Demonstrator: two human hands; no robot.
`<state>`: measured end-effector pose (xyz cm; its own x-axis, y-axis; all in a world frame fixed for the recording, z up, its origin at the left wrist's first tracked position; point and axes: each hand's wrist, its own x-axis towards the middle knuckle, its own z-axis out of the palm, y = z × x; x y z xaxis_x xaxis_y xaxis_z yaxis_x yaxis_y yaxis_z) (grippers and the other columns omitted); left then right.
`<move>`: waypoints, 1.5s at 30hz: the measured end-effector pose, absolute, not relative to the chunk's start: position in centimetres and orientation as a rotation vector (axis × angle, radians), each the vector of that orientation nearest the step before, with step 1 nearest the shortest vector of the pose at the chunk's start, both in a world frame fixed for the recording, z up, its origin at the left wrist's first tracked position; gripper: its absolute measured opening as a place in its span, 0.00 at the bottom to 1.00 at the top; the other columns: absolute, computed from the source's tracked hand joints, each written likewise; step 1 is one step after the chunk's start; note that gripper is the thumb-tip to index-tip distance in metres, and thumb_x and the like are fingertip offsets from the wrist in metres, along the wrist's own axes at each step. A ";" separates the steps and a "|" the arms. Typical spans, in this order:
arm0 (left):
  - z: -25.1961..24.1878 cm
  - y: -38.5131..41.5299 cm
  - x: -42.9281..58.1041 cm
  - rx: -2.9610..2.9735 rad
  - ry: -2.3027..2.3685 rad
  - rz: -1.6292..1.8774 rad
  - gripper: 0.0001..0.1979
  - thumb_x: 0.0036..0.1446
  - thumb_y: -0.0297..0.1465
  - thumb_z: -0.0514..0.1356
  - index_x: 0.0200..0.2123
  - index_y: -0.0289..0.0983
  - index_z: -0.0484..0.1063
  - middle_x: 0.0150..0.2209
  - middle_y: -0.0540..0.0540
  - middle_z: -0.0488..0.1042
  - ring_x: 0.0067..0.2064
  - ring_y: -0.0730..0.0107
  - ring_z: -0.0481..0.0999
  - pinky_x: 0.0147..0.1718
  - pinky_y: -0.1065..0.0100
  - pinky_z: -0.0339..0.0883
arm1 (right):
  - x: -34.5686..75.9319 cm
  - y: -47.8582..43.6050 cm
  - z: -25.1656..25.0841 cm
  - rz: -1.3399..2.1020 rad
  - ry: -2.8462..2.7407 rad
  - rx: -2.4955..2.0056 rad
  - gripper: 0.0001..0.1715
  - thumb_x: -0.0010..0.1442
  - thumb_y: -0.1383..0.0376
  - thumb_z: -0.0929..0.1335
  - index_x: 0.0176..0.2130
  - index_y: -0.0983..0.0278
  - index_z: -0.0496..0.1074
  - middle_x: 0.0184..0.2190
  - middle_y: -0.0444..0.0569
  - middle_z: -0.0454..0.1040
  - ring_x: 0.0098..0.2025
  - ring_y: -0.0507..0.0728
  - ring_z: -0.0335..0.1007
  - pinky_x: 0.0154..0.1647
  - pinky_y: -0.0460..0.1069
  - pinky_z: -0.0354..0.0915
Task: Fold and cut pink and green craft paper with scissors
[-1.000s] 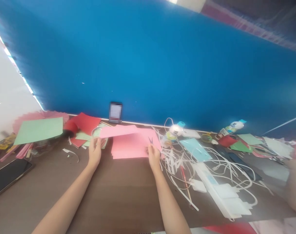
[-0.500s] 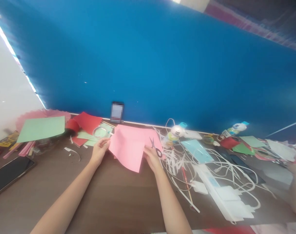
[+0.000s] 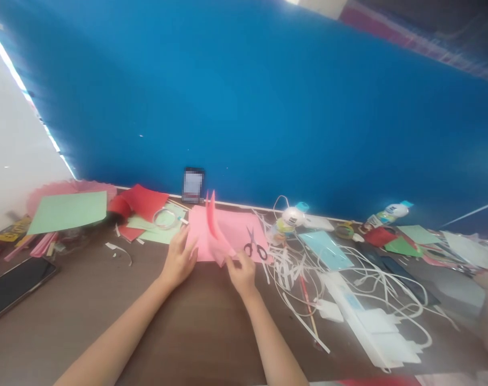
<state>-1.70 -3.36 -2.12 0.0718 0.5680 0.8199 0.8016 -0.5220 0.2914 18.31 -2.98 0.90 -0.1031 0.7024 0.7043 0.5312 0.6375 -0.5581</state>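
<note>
From the head camera, the brown worktop [image 3: 195, 321] runs up to a blue wall [image 3: 268, 107], and clutter rings your hands. At the far left lies a dark phone [image 3: 14, 284], screen up. Behind it a green sheet [image 3: 67, 210] rests on a heap of pink scraps, with red paper [image 3: 141, 201] and a clear tape ring [image 3: 165, 218] beside it. A small dark device [image 3: 193, 185] leans against the wall, its face blurred.

On your right a tangle of white cables [image 3: 348, 268] and cut paper strips spreads across the worktop, reaching a white power strip [image 3: 372, 327]. A light blue sheet [image 3: 324, 246] and a bottle [image 3: 388, 212] lie farther back. Black-handled scissors [image 3: 255, 247] rest on the pink stack [image 3: 239, 228], just beyond your right hand and close to the sheet it holds.

Your left hand [image 3: 179, 262] is released, fingers spread, lying at the stack's left edge. Your right hand [image 3: 240, 273] pinches the lower corner of the pink sheet [image 3: 211, 222]. That sheet stands nearly on edge above the stack, between your two hands, so you see it almost edge-on, thin, curved and matt. Its upper tip points towards the wall.
</note>
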 end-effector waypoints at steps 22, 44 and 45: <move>0.0 -3.0 -9.3 -2.936 -1.766 -1.614 0.18 0.40 0.28 0.47 0.32 0.36 0.74 0.31 0.44 0.76 0.35 0.59 0.73 0.37 0.61 0.66 | 21.6 0.0 0.0 -0.084 -1.376 -1.258 0.22 0.54 0.67 0.62 0.50 0.65 0.60 0.46 0.59 0.64 0.51 0.63 0.60 0.48 0.60 0.60; -3.1 2.0 -3.7 -2.602 -1.794 -0.925 0.13 0.57 0.30 0.47 0.44 0.36 0.64 0.51 0.39 0.65 0.56 0.56 0.60 0.53 0.52 0.51 | 16.6 4.1 0.3 0.430 -2.244 -1.321 0.19 0.52 0.72 0.64 0.45 0.65 0.69 0.45 0.54 0.71 0.46 0.58 0.65 0.48 0.53 0.59; -3.1 2.0 -3.7 -2.630 -1.805 -0.933 0.12 0.57 0.29 0.48 0.43 0.36 0.64 0.50 0.39 0.65 0.55 0.57 0.61 0.53 0.54 0.53 | 16.4 4.9 0.6 0.446 -2.267 -1.364 0.19 0.51 0.70 0.65 0.45 0.65 0.69 0.46 0.54 0.70 0.48 0.58 0.64 0.49 0.54 0.58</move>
<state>-3.69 2.04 -3.07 0.2584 0.9034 0.3423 0.8020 -0.3981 0.4453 16.43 4.90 0.60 -0.4065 0.8883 0.2139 0.7412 0.4575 -0.4913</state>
